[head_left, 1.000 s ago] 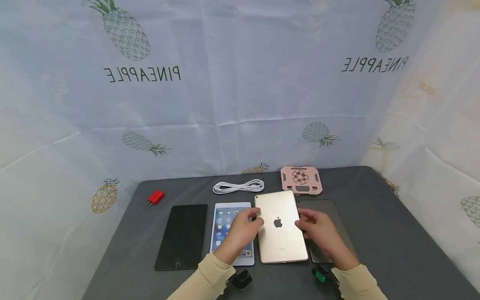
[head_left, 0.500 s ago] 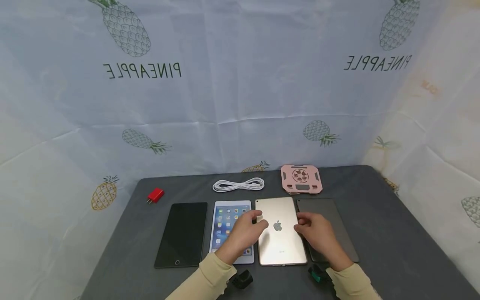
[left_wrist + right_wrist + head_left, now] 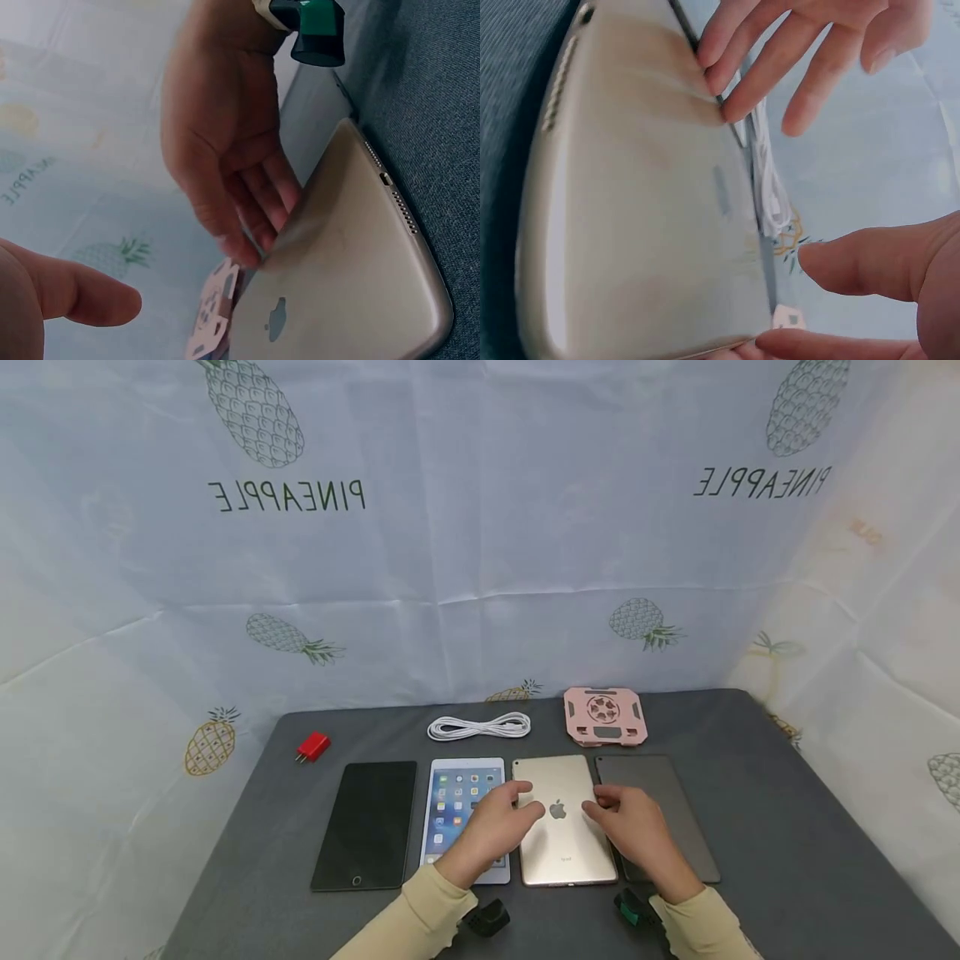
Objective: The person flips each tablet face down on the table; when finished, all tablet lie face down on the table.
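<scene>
A gold tablet (image 3: 564,852) lies back up on the dark table, its apple logo showing. My left hand (image 3: 498,818) is over its left edge, fingers extended and fingertips right at that edge in the right wrist view. The left thumb (image 3: 105,298) stands clear of the back. At the opposite edge is my right hand (image 3: 637,827), its fingertips along the side and its thumb (image 3: 855,262) lifted off the surface. Left of the gold tablet, partly under my left forearm in view, lies a white tablet (image 3: 442,814) with a lit screen. A dark grey tablet (image 3: 678,818) lies to the right, partly hidden by my right hand.
A black tablet (image 3: 367,827) lies at the left. Behind the row are a red charger plug (image 3: 312,746), a coiled white cable (image 3: 480,727) and a pink folding stand (image 3: 604,717). A pineapple-print curtain (image 3: 480,527) rises behind the table.
The gold tablet's raised far end has come down, and it now lies flat between its neighbours. Both hands have loosened from its edges, their thumbs lifting away.
</scene>
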A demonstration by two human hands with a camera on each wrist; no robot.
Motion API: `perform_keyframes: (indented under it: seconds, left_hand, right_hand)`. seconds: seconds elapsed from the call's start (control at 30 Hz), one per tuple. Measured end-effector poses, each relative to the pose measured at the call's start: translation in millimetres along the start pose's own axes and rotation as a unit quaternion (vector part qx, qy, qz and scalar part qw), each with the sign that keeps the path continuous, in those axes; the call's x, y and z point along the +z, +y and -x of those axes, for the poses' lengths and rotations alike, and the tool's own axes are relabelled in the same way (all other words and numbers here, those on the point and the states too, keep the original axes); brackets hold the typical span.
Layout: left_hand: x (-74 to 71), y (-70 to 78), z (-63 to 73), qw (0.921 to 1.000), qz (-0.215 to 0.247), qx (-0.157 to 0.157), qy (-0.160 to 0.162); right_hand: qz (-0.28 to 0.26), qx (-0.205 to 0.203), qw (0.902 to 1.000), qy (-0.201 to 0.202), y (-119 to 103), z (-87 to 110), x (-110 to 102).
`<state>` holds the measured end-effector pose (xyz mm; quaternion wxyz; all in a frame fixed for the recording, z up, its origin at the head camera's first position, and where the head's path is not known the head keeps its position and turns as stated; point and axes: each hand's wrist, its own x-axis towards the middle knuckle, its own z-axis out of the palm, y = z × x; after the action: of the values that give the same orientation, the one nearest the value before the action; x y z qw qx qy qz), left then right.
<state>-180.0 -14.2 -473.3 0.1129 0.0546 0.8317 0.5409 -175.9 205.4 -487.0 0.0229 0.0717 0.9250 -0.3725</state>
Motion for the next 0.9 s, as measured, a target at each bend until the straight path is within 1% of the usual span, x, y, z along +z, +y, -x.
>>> perform_keyframes:
  seconds: [0.13,0.37,0.67,0.9]
  left_hand:
    - [0.4,0.3,-0.9,1.0,-0.006,0.002,-0.002]
    - [1.9,-0.3,-0.2,0.9999,-0.014,0.004,-0.003]
    - [5.4,0.3,1.3,0.9999,-0.017,0.0,-0.003]
    - [6.2,1.5,1.1,0.9998,-0.017,-0.007,-0.005]
  right_hand:
    - [0.009,-0.002,0.9999,-0.011,-4,3.4,-3]
    - [0.017,-0.005,0.999,-0.041,-11,9.4,-3]
    - [0.004,-0.012,0.9991,-0.04,-12,11.4,1]
    - [0.018,-0.013,0.9991,-0.036,-14,9.8,0]
